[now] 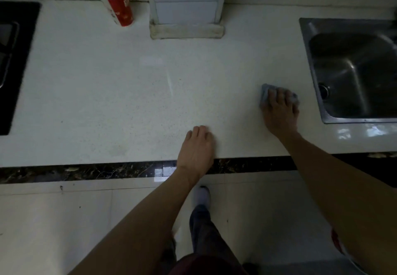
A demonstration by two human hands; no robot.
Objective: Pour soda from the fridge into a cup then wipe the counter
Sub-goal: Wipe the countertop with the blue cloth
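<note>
A white speckled counter (pixel 120 94) fills the view. My right hand (pixel 280 113) presses a small blue-grey cloth (pixel 264 94) flat onto the counter just left of the sink, with fingers spread over it. My left hand (pixel 196 150) rests palm down at the counter's front edge, holding nothing. A red and white paper cup (pixel 117 1) stands at the back left near the wall; what it holds is not visible.
A steel sink (pixel 354 70) is set into the counter at the right. A black hob (pixel 12 64) sits at the left edge. A white pillar base (pixel 187 29) stands at the back centre. The tiled floor and my legs show below the counter.
</note>
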